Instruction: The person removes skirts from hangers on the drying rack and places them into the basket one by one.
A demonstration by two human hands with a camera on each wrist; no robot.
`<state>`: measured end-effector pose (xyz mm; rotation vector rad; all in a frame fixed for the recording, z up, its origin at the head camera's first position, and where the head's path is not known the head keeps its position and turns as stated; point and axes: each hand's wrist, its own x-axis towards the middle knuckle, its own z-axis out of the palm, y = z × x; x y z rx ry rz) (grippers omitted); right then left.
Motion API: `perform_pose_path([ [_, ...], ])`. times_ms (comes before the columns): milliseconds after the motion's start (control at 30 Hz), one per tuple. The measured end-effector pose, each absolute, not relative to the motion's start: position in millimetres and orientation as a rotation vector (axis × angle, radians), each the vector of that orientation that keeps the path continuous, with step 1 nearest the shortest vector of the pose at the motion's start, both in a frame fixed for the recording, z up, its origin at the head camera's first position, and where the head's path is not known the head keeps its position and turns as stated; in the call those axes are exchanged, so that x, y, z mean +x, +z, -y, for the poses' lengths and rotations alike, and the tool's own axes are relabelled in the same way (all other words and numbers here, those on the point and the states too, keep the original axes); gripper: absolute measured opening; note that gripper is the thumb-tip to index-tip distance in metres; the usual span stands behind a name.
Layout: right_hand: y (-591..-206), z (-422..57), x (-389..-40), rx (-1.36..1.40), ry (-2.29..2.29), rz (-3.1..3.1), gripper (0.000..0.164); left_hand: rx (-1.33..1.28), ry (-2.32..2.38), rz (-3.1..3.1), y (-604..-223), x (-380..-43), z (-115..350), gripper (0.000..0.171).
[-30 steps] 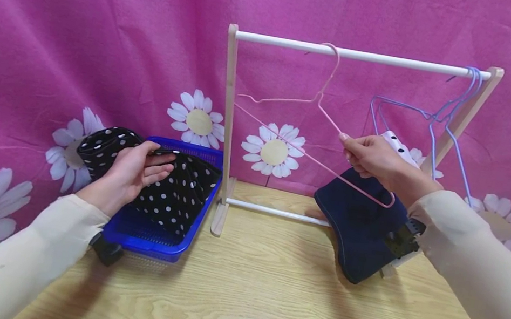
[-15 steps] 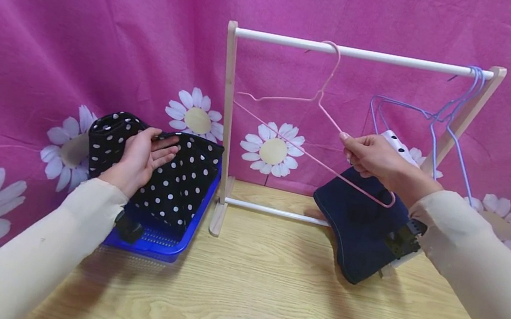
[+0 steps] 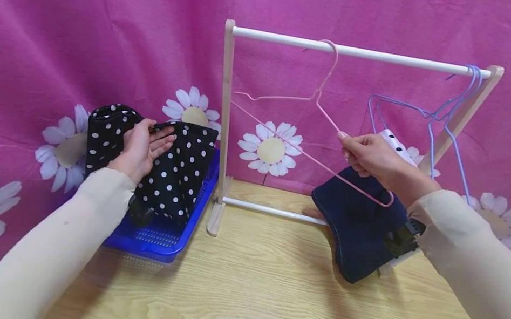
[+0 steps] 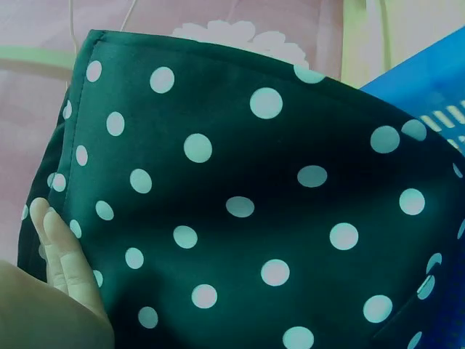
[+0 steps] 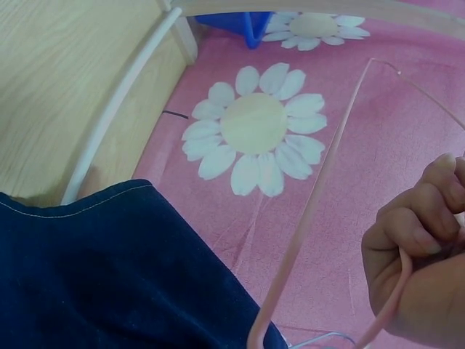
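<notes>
Black cloth with white polka dots [image 3: 180, 171] hangs from my left hand [image 3: 142, 146], pinched at its upper edge under the thumb while the other fingers stretch along it. The cloth's lower part reaches down into a blue basket [image 3: 149, 249]. In the left wrist view the dotted cloth [image 4: 240, 174] spreads wide beside the fingers. My right hand [image 3: 369, 153] pinches the right shoulder of a pink wire clothes hanger [image 3: 327, 116], whose hook sits over the rack's white rail [image 3: 277, 38]. Curled fingers of the right hand [image 5: 421, 240] show around the hanger in the right wrist view.
Blue wire hangers [image 3: 457, 158] hang together at the rail's right end. Dark blue fabric [image 3: 354, 222] hangs low behind the right hand, with a white dotted piece [image 3: 397, 145] above it. The rack's left wooden post [image 3: 224, 111] stands right beside the basket.
My left hand has raised the polka-dot cloth higher from the basket and slightly rightward, so more of it hangs down. The right hand keeps its hold on the pink hanger.
</notes>
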<state>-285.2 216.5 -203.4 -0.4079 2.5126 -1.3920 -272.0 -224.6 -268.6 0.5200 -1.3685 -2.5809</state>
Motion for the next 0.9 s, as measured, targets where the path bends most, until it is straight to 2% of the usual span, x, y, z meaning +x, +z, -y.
perform_pose_path([
  [533, -203, -213, -285, -0.402, -1.426, -2.524, 0.051, 0.585, -2.585, 1.338, -277, -299, 234, 0.011],
  [633, -203, -212, -285, -0.397, -1.424, -2.521, 0.051, 0.619, -2.566, 1.314, -281, -302, 235, 0.015],
  [900, -204, -214, -285, -0.401, -1.409, -2.536, 0.05, 0.668, -2.522, 1.328, -293, -310, 232, 0.04],
])
